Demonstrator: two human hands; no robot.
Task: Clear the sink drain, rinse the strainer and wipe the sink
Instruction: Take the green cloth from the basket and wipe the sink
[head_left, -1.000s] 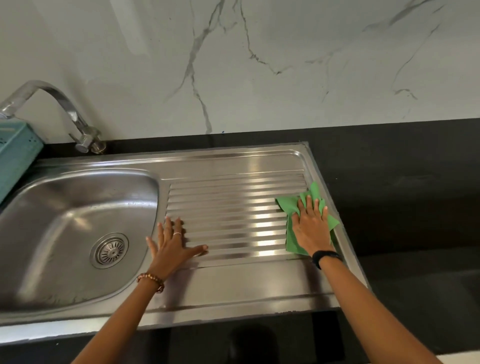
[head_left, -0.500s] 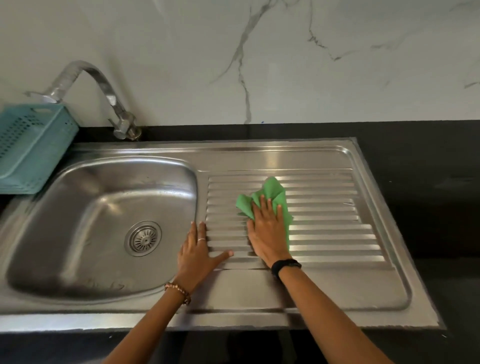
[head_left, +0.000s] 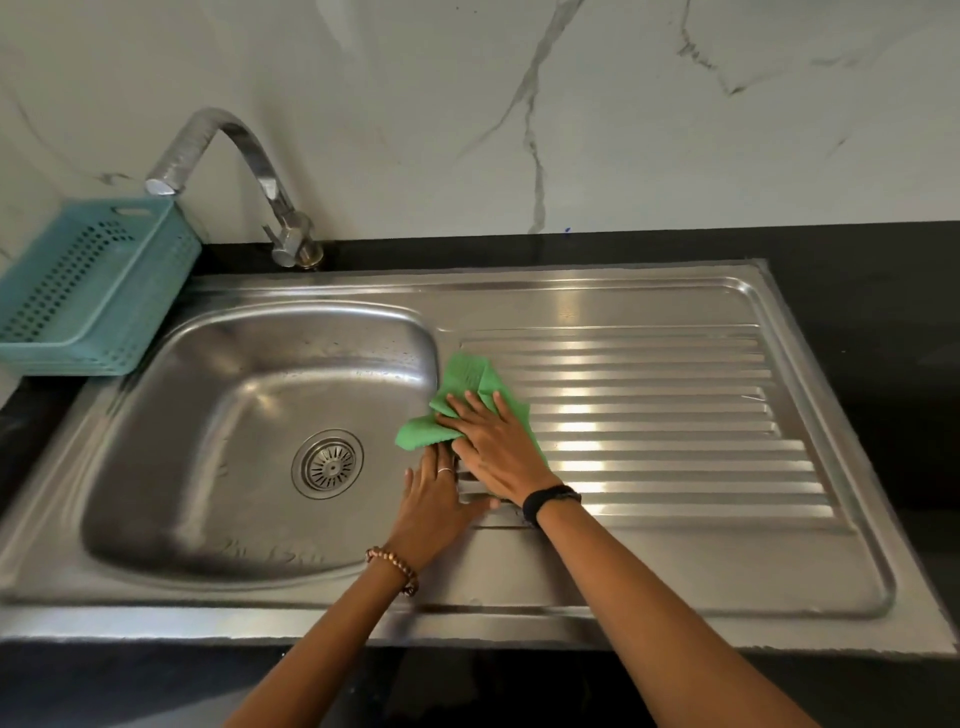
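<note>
While my right hand (head_left: 496, 447) lies flat, fingers spread, on the green cloth (head_left: 462, 395), the cloth sits at the left end of the ribbed drainboard (head_left: 649, 415), just beside the rim of the basin (head_left: 218, 415). One corner of the cloth sticks out to the left past my fingers. My left hand (head_left: 434, 512) is open too, palm down on the steel just beside the basin's rim, its fingers partly tucked under the right hand. I see the strainer (head_left: 327, 464) seated in the drain at the bottom of the basin, apart from both hands. Behind the basin stands the curved tap (head_left: 249, 166). A teal basket (head_left: 93, 291) sits at the sink's far left corner, on the dark tabletop (head_left: 872, 291).
</note>
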